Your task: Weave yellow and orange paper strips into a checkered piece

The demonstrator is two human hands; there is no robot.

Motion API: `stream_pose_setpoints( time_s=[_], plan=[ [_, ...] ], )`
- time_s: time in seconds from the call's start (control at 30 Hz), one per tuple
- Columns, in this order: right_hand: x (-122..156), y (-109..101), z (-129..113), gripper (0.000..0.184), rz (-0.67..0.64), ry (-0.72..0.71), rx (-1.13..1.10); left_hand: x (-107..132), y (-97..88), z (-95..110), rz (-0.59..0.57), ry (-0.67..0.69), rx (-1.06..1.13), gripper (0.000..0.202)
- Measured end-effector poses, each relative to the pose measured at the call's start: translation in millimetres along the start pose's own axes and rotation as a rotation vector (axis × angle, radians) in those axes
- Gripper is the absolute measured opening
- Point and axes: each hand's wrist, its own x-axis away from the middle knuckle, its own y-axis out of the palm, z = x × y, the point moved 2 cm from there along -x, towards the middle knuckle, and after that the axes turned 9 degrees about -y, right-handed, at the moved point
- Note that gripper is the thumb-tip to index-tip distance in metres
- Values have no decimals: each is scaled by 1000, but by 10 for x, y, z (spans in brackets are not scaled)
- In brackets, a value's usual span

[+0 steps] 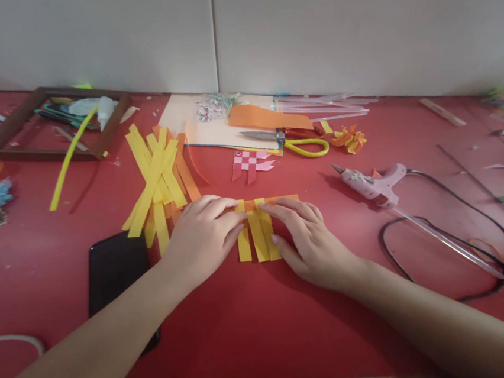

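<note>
So count-wise: three yellow strips (258, 239) lying side by side, crossed at their top by one orange strip (280, 199), all in the middle of the red worktop (265, 324). Both hands lie flat with the fingers stretched out, pressing rather than gripping. The left hand (203, 234) has its fingertips on the leftmost strip, and the right hand (309, 238) has its fingers on the rightmost one.

Around them there's one pile of loose strips (157, 174), one phone (117, 273), one pair of scissors (294, 142), one glue gun (377, 183) and one pink woven piece (251, 164).
</note>
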Motion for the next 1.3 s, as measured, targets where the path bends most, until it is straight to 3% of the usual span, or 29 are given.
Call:
stream_pose_setpoints(
  time_s=[0.23, 0.37, 0.53, 0.7, 1.13, 1.3],
  plan=[
    [-2, 12, -11, 46, -20, -7, 30, -27, 4, 60, 59, 12, 3, 17],
    [-11, -43, 27, 37, 59, -5, 34, -31, 22, 45, 49, 13, 11, 18],
    [-14, -109, 163, 22, 139, 64, 121, -23, 29, 46, 36, 29, 4, 18],
    [-32, -89, 200, 14, 155, 165, 33, -13, 23, 76, 45, 33, -9, 18],
    [-54, -71, 119, 15, 202, 193, -13, -4, 14, 108, 47, 41, -1, 20],
    [-43, -63, 127, 18, 227, 210, -23, 44, 33, 177, 20, 132, 62, 33]
  ],
)
